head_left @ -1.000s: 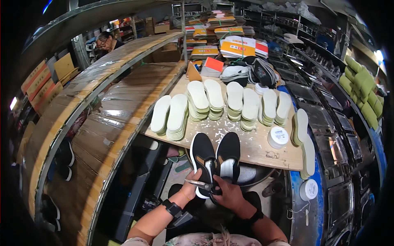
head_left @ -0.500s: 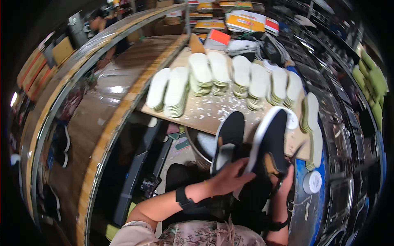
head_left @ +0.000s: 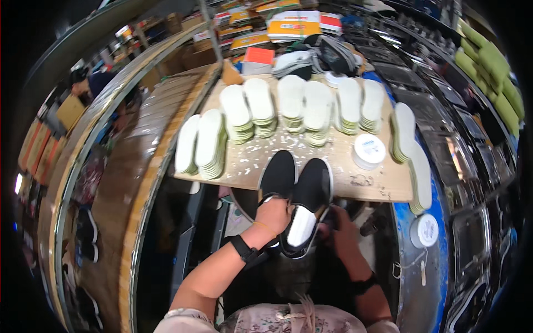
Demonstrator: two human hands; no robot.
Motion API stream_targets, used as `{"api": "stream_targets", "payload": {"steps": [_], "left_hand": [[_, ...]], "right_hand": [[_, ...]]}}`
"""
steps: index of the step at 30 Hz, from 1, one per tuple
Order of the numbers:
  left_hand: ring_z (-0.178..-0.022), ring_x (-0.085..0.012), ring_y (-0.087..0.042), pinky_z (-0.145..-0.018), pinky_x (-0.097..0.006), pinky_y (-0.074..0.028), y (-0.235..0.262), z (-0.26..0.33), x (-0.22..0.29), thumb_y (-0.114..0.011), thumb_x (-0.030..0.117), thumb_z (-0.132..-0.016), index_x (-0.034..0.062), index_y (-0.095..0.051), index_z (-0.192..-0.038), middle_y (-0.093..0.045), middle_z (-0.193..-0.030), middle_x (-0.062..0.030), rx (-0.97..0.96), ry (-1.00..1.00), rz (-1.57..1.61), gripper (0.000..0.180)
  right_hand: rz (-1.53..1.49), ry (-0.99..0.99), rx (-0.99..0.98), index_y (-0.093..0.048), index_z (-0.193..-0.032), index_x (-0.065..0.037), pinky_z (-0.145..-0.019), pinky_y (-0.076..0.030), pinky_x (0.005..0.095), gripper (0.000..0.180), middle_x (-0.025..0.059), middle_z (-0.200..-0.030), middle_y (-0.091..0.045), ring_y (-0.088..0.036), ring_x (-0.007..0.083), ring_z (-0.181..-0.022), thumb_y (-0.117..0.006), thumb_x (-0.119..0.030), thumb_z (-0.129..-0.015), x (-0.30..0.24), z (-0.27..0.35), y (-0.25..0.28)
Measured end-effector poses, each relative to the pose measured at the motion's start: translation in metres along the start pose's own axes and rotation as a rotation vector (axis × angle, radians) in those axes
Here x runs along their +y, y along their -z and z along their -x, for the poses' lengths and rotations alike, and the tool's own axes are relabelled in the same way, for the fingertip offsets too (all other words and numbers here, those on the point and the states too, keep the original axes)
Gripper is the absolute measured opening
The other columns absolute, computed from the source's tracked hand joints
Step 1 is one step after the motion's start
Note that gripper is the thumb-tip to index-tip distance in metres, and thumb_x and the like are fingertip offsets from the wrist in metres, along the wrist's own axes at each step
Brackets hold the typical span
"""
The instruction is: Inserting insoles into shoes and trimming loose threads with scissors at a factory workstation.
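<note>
At the table's (head_left: 344,169) near edge, the left shoe (head_left: 279,175), grasped by the left hand (head_left: 273,215), should be held steady. The right hand's (head_left: 345,230) grip cannot be discerned.

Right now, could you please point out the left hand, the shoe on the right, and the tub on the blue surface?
Left hand (head_left: 273,216): head view, on its back.
Shoe on the right (head_left: 309,191): head view, on its black upper.
Tub (head_left: 426,229): head view, on its white lid.

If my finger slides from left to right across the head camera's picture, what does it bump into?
Brown shelf → left hand → the pair's right black shoe → right hand → lowest white tub → green rolls.
</note>
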State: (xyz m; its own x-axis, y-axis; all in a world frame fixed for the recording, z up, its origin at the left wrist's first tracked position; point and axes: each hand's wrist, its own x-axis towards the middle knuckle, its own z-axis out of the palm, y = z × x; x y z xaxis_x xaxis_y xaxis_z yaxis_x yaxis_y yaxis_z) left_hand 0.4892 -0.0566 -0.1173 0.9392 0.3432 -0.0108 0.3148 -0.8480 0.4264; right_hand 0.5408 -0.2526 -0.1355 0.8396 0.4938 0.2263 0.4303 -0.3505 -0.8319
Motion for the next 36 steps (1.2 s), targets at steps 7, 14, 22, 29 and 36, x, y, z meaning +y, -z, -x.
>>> {"api": "stream_targets", "payload": {"steps": [7, 14, 22, 29, 36], "left_hand": [[-0.094, -0.0164, -0.059, -0.083, -0.026, -0.046, 0.031, 0.070, -0.078, -0.060, 0.006, -0.079, -0.0006, -0.053, -0.116, -0.063, -0.105, -0.0075, -0.085, 0.146, 0.893, 0.038], [-0.096, -0.0180, -0.058, -0.086, -0.026, -0.044, 0.044, 0.128, -0.099, -0.055, 0.014, -0.085, 0.0025, -0.045, -0.125, -0.059, -0.110, -0.0058, -0.298, 0.294, 1.403, 0.043], [-0.101, -0.0173, -0.055, -0.090, -0.026, -0.042, 0.016, 0.133, -0.104, -0.048, 0.020, -0.090, 0.0006, -0.043, -0.127, -0.057, -0.115, -0.0079, -0.485, 0.505, 1.440, 0.042], [-0.106, -0.0167, -0.052, -0.094, -0.027, -0.040, -0.008, 0.159, -0.121, -0.042, 0.024, -0.094, -0.0012, -0.042, -0.128, -0.055, -0.119, -0.0098, -0.622, 0.724, 1.440, 0.042], [-0.102, -0.0173, -0.054, -0.089, -0.026, -0.042, 0.047, 0.172, -0.094, -0.044, 0.026, -0.094, -0.0030, -0.046, -0.123, -0.055, -0.117, -0.0098, -0.459, 0.433, 1.485, 0.041]], "right_hand": [[-0.477, -0.521, -0.337, -0.044, -0.121, -0.005, -0.040, -0.038, 0.0207, 0.044, 0.0061, -0.068, -0.059, -0.051, 0.0110, -0.046, -0.058, -0.016, -0.081, 0.002, 0.041, 0.055], [-0.065, -0.200, -0.327, -0.055, -0.109, -0.001, -0.060, -0.045, 0.0270, 0.053, 0.0095, -0.077, -0.061, -0.056, 0.0092, -0.067, -0.078, -0.021, -0.066, -0.069, 0.024, 0.019], [0.178, 0.042, -0.224, -0.051, -0.115, -0.007, -0.068, -0.048, 0.0398, 0.062, 0.0152, -0.086, -0.063, -0.062, 0.0331, -0.082, -0.075, -0.036, -0.066, -0.105, 0.011, -0.005], [0.051, -0.086, -0.218, -0.054, -0.109, -0.004, -0.064, -0.048, 0.0380, 0.050, 0.0177, -0.080, -0.063, -0.063, 0.0329, -0.078, -0.073, -0.029, -0.071, -0.073, 0.021, -0.029], [-0.006, -0.040, -0.317, -0.049, -0.118, -0.006, -0.079, -0.047, 0.0367, 0.065, 0.0164, -0.098, -0.062, -0.060, 0.0333, -0.093, -0.076, -0.034, -0.065, -0.101, 0.043, 0.010]]}}
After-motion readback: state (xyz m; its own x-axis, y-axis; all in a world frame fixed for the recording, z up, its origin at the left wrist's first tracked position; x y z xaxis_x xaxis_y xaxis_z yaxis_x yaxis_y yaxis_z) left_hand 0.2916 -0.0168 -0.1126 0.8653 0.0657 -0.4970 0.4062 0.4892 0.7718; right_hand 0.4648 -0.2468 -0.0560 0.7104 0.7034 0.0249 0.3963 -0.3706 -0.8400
